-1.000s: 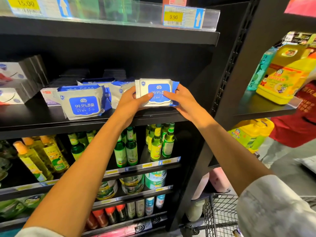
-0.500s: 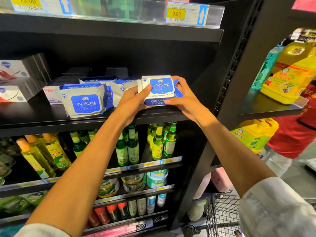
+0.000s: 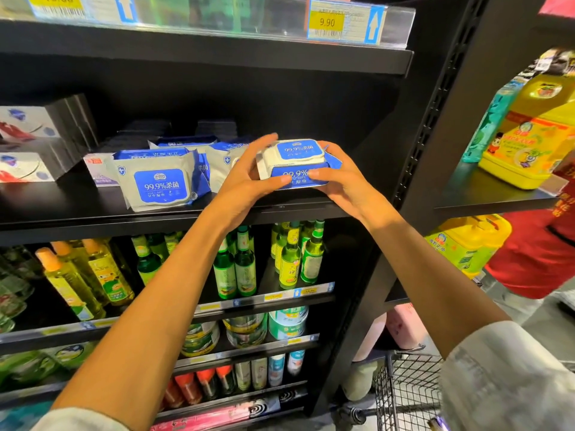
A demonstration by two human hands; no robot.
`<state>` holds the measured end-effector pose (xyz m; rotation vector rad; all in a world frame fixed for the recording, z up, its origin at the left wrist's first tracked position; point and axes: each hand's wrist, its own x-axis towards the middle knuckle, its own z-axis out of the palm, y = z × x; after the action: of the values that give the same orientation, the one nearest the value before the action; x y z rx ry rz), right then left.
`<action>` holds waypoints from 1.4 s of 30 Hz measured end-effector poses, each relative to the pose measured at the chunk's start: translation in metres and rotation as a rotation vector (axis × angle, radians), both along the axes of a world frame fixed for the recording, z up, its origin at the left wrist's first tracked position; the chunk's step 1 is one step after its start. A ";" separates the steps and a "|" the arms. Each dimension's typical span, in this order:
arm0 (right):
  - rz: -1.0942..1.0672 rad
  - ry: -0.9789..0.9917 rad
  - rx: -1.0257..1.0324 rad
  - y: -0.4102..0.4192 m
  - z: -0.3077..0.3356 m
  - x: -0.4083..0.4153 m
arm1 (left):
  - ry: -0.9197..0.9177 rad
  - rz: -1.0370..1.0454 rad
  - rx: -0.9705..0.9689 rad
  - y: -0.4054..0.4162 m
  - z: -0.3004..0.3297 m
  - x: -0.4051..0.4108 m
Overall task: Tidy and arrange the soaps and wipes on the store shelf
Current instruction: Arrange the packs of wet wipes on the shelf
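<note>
At nine o'clock on the black shelf (image 3: pixel 62 209): grey-and-white soap boxes (image 3: pixel 29 144), stacked two high against the left edge. Just right of those, a small white-and-purple pack (image 3: pixel 99 173), lying flat, partly tucked behind a wipes pack (image 3: pixel 160 179) with a blue label reading 99.9%, propped tilted near the shelf's front edge. Behind it toward twelve o'clock, more wipes packs (image 3: pixel 186 144) of the same blue and white, overlapping; farther back, dark flat packs, too dim to read.

At centre, left hand (image 3: pixel 245 178), fingers curled round the left end of the held wipes pack (image 3: pixel 295 163), thumb pressed on its blue front face. Pack lying flat with its label lid up, resting at or just above the shelf near the right end; contact with the shelf hard to tell. At three o'clock of the pack, right hand (image 3: pixel 345 178), grip clamped on the right end, thumb on the front face, fingers wrapped behind.

At twelve o'clock, a yellow price tag (image 3: pixel 326 23) reading 9.90 on the clear rail of the shelf above. At six o'clock below, green glass bottles (image 3: pixel 236 269) upright in rows, yellow oil bottles (image 3: pixel 90 275) to their left. At three o'clock on the next unit, a large yellow jug (image 3: pixel 538 132) beside a teal bottle (image 3: pixel 488 126). At five o'clock, a wire cart (image 3: pixel 407 393).
</note>
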<state>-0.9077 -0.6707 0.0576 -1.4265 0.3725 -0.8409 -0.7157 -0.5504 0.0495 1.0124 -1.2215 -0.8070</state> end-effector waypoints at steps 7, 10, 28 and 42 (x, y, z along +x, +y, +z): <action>0.035 0.014 -0.005 -0.004 0.000 0.000 | 0.048 0.070 0.001 0.000 0.000 -0.001; 0.060 0.054 -0.086 -0.006 0.000 0.001 | 0.073 0.087 0.015 0.000 0.001 -0.002; 0.000 -0.008 -0.029 0.000 0.001 -0.004 | -0.161 0.048 0.077 -0.005 -0.001 0.002; 0.014 0.034 -0.015 0.007 0.005 -0.003 | -0.119 0.155 0.006 0.002 0.000 -0.007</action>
<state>-0.9102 -0.6633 0.0629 -1.4574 0.3820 -0.8101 -0.7225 -0.5484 0.0498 1.1591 -1.2248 -0.6373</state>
